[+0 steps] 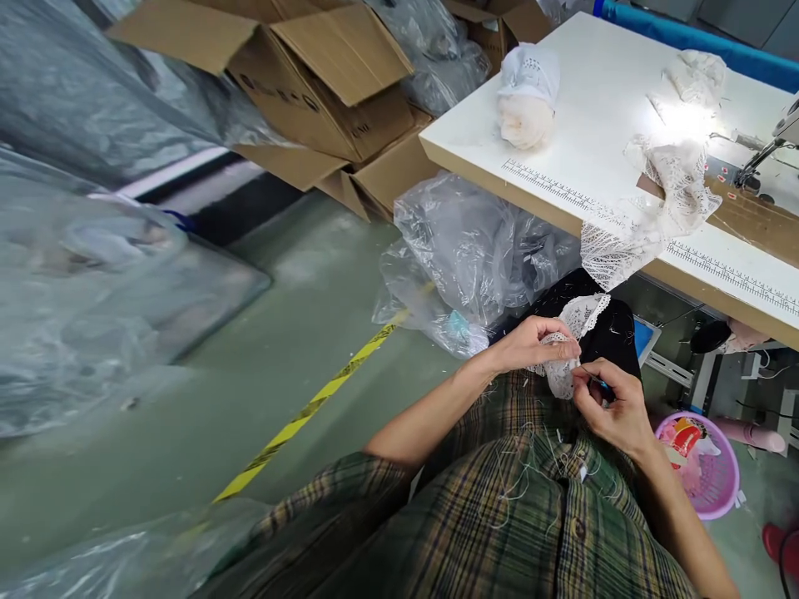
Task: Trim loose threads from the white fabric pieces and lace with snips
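My left hand point(542, 343) pinches a piece of white lace point(587, 314) above my lap, its scalloped edge curling up past the fingers. Close beside it, my right hand point(615, 403) is closed around a small tool with a thin dark tip and a bit of blue point(602, 384). Most of that tool is hidden by the fingers, and its tip meets the lace edge. Another length of white lace point(624, 241) hangs over the front edge of the sewing table point(599, 91), trailing back toward the sewing machine point(758, 158).
A wrapped white bundle point(529, 96) stands on the table's left end. Clear plastic bags point(462, 241) and open cardboard boxes point(325, 83) crowd the floor to its left. A pink basket of scraps point(717, 482) is at right. Loose threads cling to the plaid shirt point(499, 516).
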Tool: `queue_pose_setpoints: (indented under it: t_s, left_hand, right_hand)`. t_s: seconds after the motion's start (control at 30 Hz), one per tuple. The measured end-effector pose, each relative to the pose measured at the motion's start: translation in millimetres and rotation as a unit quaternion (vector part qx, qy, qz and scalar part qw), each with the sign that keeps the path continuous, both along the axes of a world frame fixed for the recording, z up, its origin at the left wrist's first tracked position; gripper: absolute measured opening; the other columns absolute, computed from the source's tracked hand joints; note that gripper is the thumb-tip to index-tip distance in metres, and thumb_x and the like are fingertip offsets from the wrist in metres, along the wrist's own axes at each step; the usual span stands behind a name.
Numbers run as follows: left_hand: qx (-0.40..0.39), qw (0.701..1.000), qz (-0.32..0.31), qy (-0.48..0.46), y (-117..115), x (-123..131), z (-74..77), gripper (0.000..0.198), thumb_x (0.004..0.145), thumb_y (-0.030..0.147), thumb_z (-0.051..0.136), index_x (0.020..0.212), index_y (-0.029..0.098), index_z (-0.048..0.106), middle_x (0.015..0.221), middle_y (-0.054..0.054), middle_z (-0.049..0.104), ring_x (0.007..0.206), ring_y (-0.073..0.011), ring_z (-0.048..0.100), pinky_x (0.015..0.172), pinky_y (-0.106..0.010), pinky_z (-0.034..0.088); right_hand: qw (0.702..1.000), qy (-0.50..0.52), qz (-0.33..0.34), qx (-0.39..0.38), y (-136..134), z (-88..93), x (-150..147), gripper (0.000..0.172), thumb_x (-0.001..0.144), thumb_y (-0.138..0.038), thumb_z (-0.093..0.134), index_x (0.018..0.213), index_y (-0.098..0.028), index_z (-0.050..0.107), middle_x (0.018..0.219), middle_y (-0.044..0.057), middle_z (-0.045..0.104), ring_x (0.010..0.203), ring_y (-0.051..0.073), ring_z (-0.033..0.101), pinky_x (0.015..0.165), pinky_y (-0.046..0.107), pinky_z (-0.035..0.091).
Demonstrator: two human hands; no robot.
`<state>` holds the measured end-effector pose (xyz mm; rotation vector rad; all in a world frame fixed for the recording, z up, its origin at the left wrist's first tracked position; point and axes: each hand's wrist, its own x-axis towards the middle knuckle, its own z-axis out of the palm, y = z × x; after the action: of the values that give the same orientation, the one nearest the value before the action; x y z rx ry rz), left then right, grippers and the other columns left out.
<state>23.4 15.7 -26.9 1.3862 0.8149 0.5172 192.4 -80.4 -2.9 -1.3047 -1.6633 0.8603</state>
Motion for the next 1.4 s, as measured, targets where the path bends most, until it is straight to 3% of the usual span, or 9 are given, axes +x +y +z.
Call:
queue_pose_setpoints:
  t_s: [0.1,0.27,0.4,0.57,0.77,0.87,1.03,1.2,1.4]
  left_hand:
    - [0.014,1.0,-0.016,-0.004,1.5,4.5,2.6,0.042,0.068,0.052,0.078,0.081,0.012,0.072,0.077,-0.002,0.068,0.074,-0.0141,0.059,0.07,-0.025,0.045]
    - [-0.003,1.0,-0.022,-0.005,2.4,4.3,0.4,0.042,0.072,0.051,0.075,0.084,0.011,0.073,0.073,-0.003,0.068,0.068,-0.0138,0.058,0.063,-0.024,0.043]
    - [-0.023,0.999,-0.01,-0.028,3.7,8.2,-2.5,0.053,0.073,0.063,0.07,0.082,0.011,0.075,0.073,-0.004,0.069,0.069,-0.0148,0.06,0.064,-0.025,0.044]
    - [-0.094,0.994,0.025,-0.058,5.7,18.0,-2.7,0.076,0.074,0.082,0.053,0.08,0.009,0.075,0.067,-0.006,0.068,0.062,-0.0147,0.059,0.061,-0.026,0.045]
    - [-0.008,0.999,0.039,-0.001,6.3,17.3,-3.7,0.043,0.067,0.052,0.079,0.08,0.012,0.074,0.075,-0.002,0.069,0.072,-0.0141,0.059,0.068,-0.025,0.043]
    - [-0.022,0.999,0.042,0.002,5.8,15.6,-4.7,0.038,0.069,0.048,0.077,0.078,0.011,0.073,0.072,-0.001,0.068,0.069,-0.0132,0.058,0.066,-0.025,0.043]
    - [-0.072,0.996,0.055,-0.026,6.1,13.1,-2.7,0.038,0.069,0.047,0.077,0.079,0.011,0.072,0.068,0.0,0.065,0.06,-0.0094,0.053,0.057,-0.022,0.037]
    - [-0.087,0.994,0.052,-0.032,5.4,9.8,-0.1,0.039,0.068,0.047,0.078,0.082,0.011,0.074,0.073,-0.003,0.07,0.064,-0.0114,0.058,0.06,-0.022,0.042]
    - [-0.034,0.999,0.015,-0.024,5.7,5.3,1.1,0.037,0.075,0.046,0.074,0.087,0.012,0.077,0.087,-0.007,0.076,0.077,-0.0162,0.066,0.068,-0.023,0.047]
  right_hand:
    - [0.998,0.038,-0.005,-0.048,1.3,-6.8,4.7,0.014,0.084,-0.03,0.06,0.081,-0.019,0.07,0.062,-0.001,0.063,0.05,0.01,0.049,0.047,0.022,0.04]
    - [0.979,0.107,-0.122,-0.126,14.3,-25.6,18.8,0.052,0.094,-0.06,0.042,0.087,-0.018,0.071,0.066,0.001,0.062,0.052,0.013,0.05,0.049,0.027,0.041]
    - [0.968,0.122,-0.151,-0.162,22.8,-31.0,16.3,0.068,0.089,-0.075,0.036,0.078,-0.017,0.069,0.061,0.001,0.059,0.052,0.013,0.05,0.051,0.028,0.041]
    - [0.949,0.18,-0.134,-0.22,17.9,-29.4,2.8,0.053,0.075,-0.072,0.062,0.074,-0.019,0.062,0.047,-0.006,0.046,0.042,0.01,0.04,0.043,0.025,0.035]
    - [0.956,0.16,-0.18,-0.17,7.1,-27.7,-0.3,0.037,0.071,-0.055,0.073,0.075,-0.019,0.064,0.059,-0.003,0.056,0.05,0.01,0.045,0.048,0.024,0.04]
    - [0.96,0.148,-0.169,-0.166,9.9,-28.4,7.9,0.045,0.078,-0.063,0.064,0.076,-0.018,0.066,0.06,-0.002,0.058,0.049,0.01,0.046,0.047,0.024,0.039]
    - [0.941,0.204,-0.167,-0.21,23.3,-29.1,25.0,0.072,0.083,-0.081,0.039,0.082,-0.016,0.069,0.062,0.003,0.061,0.045,0.011,0.046,0.041,0.024,0.032]
    - [0.957,0.153,-0.148,-0.199,27.5,-27.8,21.9,0.071,0.084,-0.081,0.038,0.074,-0.017,0.067,0.055,0.001,0.056,0.045,0.012,0.045,0.044,0.026,0.034]
    - [0.985,0.03,-0.104,-0.137,29.2,-24.3,10.1,0.067,0.086,-0.078,0.037,0.058,-0.02,0.053,0.055,-0.001,0.053,0.049,0.012,0.043,0.049,0.026,0.034]
